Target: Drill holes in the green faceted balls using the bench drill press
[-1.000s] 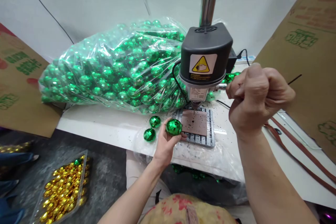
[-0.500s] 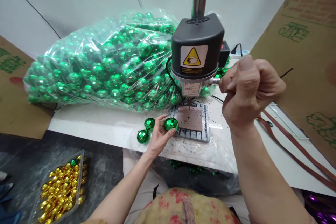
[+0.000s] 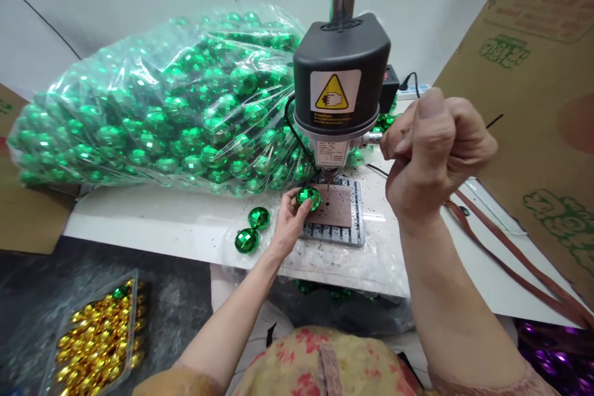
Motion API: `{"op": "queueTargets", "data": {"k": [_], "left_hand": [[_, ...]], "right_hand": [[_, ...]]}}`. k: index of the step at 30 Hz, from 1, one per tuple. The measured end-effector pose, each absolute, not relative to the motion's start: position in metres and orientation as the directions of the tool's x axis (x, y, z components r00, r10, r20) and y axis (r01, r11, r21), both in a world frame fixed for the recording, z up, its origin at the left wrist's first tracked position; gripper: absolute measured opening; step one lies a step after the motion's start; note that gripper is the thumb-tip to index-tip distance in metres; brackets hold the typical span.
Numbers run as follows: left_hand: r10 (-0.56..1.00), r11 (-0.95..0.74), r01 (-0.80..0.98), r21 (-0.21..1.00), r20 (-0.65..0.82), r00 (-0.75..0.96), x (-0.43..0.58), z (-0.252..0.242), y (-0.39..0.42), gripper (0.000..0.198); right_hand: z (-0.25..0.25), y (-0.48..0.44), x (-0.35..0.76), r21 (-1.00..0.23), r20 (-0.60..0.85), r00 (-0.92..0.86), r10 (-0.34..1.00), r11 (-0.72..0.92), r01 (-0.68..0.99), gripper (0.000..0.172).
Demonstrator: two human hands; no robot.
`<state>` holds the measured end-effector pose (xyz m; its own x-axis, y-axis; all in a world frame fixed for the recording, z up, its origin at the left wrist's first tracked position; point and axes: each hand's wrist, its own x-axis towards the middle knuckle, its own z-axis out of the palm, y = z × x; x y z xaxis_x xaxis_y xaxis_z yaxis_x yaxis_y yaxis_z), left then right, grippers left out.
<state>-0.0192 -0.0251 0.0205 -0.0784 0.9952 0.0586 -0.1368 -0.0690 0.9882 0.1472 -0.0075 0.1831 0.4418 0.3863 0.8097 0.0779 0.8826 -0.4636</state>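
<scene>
My left hand (image 3: 291, 218) grips a shiny green faceted ball (image 3: 309, 198) between thumb and fingers, at the left side of the drill press's base plate (image 3: 355, 213). A brown board (image 3: 336, 210) with a small hole lies on that plate, below the drill bit. My right hand (image 3: 439, 154) is closed around the feed lever (image 3: 374, 138) on the right of the black-topped drill press (image 3: 342, 74); most of the lever is hidden by the fingers. Two more green faceted balls (image 3: 247, 240) rest on the white table, left of my left hand.
A large clear bag (image 3: 153, 117) full of green balls fills the table's back left. Cardboard boxes (image 3: 524, 111) stand at both sides. Brown straps (image 3: 510, 253) lie on the right. A clear bin (image 3: 129, 346) of gold balls stands on the floor at lower left. Dark shavings dot the table.
My left hand has carried the green ball up and right, over the left part of the brown board. My right hand stays on the lever. The whole view has shifted slightly.
</scene>
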Motion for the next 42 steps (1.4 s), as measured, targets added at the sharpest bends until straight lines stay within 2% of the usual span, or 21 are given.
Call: {"op": "queueTargets", "data": {"k": [7, 13, 19, 26, 30, 35, 38, 42], "left_hand": [[0.994, -0.112, 0.072, 0.991, 0.112, 0.009, -0.017, 0.007, -0.006, 0.054], [0.981, -0.193, 0.215, 0.957, 0.183, 0.065, -0.016, 0.008, -0.003, 0.052], [0.958, -0.281, 0.352, 0.893, 0.283, 0.048, -0.005, 0.014, -0.003, 0.046], [0.948, -0.266, 0.419, 0.868, 0.315, -0.051, 0.005, 0.018, -0.006, 0.052], [0.936, -0.312, 0.47, 0.826, 0.353, 0.0, 0.009, 0.015, -0.006, 0.045], [0.932, -0.345, 0.447, 0.825, 0.356, 0.062, 0.013, 0.007, -0.008, 0.048], [0.949, -0.298, 0.425, 0.855, 0.314, 0.034, 0.013, 0.01, -0.007, 0.054], [0.954, -0.284, 0.436, 0.854, 0.299, 0.036, 0.01, 0.014, -0.004, 0.05]], "right_hand": [[0.183, -0.008, 0.147, -0.428, 0.835, 0.409, 0.368, 0.902, 0.063, 0.044], [0.182, -0.005, 0.146, -0.401, 0.849, 0.422, 0.317, 0.908, 0.125, 0.05], [0.178, -0.006, 0.147, -0.456, 0.84, 0.413, 0.351, 0.87, 0.188, 0.049], [0.177, -0.008, 0.147, -0.468, 0.851, 0.39, 0.352, 0.844, 0.261, 0.046], [0.18, -0.008, 0.146, -0.45, 0.859, 0.391, 0.332, 0.852, 0.266, 0.045], [0.184, -0.009, 0.145, -0.406, 0.853, 0.413, 0.319, 0.903, 0.141, 0.048], [0.185, -0.01, 0.145, -0.437, 0.845, 0.417, 0.336, 0.882, 0.174, 0.048], [0.184, -0.009, 0.146, -0.441, 0.854, 0.395, 0.338, 0.874, 0.204, 0.049]]}}
